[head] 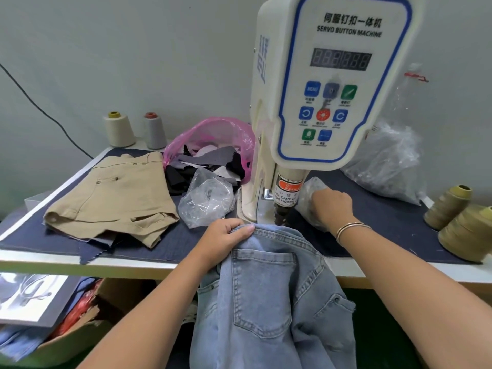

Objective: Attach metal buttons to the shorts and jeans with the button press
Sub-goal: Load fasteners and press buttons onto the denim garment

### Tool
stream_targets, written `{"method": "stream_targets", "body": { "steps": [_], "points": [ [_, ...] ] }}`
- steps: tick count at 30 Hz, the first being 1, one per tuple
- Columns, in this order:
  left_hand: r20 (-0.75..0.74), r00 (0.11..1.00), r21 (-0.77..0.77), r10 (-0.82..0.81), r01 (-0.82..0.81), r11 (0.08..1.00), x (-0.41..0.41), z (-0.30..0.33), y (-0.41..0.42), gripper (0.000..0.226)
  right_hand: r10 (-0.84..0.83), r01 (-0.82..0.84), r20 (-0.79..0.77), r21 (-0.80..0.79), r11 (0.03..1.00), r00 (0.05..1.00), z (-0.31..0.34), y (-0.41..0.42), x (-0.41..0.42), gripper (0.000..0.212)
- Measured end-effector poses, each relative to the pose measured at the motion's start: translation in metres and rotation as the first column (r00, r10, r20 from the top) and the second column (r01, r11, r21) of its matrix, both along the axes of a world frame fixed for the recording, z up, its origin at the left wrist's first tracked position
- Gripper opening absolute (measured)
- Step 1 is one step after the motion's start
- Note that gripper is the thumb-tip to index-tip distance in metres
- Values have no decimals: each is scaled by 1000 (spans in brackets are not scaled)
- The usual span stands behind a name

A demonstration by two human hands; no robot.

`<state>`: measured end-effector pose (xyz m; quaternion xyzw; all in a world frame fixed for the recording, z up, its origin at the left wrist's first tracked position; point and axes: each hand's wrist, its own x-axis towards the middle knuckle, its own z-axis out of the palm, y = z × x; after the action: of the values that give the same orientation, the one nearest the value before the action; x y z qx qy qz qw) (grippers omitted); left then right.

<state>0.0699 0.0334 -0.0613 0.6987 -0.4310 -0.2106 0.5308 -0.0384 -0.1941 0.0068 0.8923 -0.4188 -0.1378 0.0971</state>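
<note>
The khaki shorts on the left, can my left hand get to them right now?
Probably not yet: the left hand grips the jeans waistband. The khaki shorts lie uncovered nearby, nothing between.

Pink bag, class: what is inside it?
The pink bag holds fabric scraps in black, grey and white, spilling out of its open mouth onto the table. A clear bag in front covers some of them, and anything deeper inside is hidden.

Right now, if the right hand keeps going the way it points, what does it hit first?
The right hand points left into a small clear plastic bag; just beyond stands the white button machine's press column. Depth unclear.
</note>
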Motion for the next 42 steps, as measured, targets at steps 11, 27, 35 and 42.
{"method": "stream_targets", "body": {
  "steps": [11, 27, 35, 42],
  "points": [
    [-13, 999, -14, -44, 43, 999, 1, -2, 1, 52, 80, -63, 231, -79, 995, 970, -17, -15, -8, 16],
    [466, 846, 189, -257, 189, 964, -26, 23, -1, 39, -28, -57, 759, 86, 995, 650, -20, -21, -39, 17],
    [562, 823, 117, -78, 15, 993, -18, 3, 20, 48, -729, -398, 675, 704, 589, 116, -4, 57, -50, 15],
    [129, 990, 3, -56, 56, 998, -9, 2, 14, 48, -899, -554, 331, 823, 127, 287, -12, 97, -54, 13]
  ]
}}
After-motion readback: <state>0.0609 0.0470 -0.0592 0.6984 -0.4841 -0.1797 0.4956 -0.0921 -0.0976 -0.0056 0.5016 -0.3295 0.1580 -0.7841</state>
